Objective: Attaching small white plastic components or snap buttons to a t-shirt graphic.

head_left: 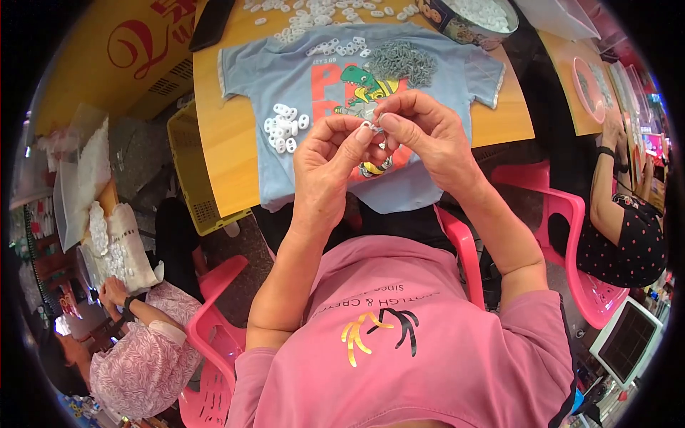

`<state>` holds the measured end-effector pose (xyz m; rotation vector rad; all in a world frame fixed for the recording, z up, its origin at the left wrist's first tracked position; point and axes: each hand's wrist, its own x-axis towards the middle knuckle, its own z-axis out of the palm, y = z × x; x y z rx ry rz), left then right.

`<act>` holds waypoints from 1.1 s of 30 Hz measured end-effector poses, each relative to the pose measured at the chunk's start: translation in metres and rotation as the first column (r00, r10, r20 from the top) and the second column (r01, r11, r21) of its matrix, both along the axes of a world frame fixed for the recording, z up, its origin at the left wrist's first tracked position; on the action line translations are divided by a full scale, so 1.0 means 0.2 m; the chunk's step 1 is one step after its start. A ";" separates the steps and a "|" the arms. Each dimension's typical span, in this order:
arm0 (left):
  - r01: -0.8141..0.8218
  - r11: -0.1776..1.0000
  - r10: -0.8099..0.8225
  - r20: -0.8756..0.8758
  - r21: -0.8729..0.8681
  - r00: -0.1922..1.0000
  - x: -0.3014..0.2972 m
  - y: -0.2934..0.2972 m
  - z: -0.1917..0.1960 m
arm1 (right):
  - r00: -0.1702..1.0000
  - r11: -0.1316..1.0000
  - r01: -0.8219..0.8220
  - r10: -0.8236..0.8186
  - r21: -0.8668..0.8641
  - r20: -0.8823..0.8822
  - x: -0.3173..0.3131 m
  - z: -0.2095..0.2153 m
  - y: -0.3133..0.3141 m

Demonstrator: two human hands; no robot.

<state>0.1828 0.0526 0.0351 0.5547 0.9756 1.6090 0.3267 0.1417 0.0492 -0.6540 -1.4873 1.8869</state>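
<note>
My left hand [327, 158] and my right hand [432, 139] meet over a grey-blue T-shirt [250, 78] spread on the table. Both are closed, fingertips pinched together around a small white plastic piece [367, 125]. Something greyish shows beside it, too small and too covered by fingers to name. To the left of my left hand lies a cluster of white oval pieces with two holes [283, 128]. Beyond my hands, on the shirt, sits a heap of small grey pieces [403, 63]. Another loose group of white pieces [335, 47] lies at the shirt's collar.
More white pieces [314, 13] are scattered along the far side of the wooden table [221, 160]. A round tin [464, 30] of white pieces stands far right, a black phone-like object [212, 25] far left. A yellow crate [200, 175] is by the left edge. Co-workers sit on both sides.
</note>
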 end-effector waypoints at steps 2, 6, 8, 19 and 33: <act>-0.003 1.000 0.004 -0.007 0.009 1.000 0.00 0.00 -0.01 | 0.998 0.998 0.017 -0.020 -0.054 -0.058 0.00 -0.01 0.01; 0.001 0.999 0.001 0.055 -0.032 0.999 -0.01 0.03 -0.03 | 0.988 0.960 0.034 -0.074 -0.277 -0.136 0.02 -0.03 0.03; 0.017 0.999 -0.014 0.103 -0.035 0.995 -0.03 0.06 -0.05 | 0.988 0.959 0.041 -0.081 -0.280 -0.133 0.02 -0.05 0.03; 0.106 0.993 -0.094 0.181 -0.057 0.979 -0.01 0.17 -0.05 | 0.983 0.922 0.032 -0.099 -0.385 -0.155 0.06 -0.11 0.05; 0.178 0.983 -0.184 -0.269 -0.049 0.945 -0.02 0.21 0.01 | 0.996 0.968 0.063 -0.077 -0.243 -0.051 0.12 -0.10 0.10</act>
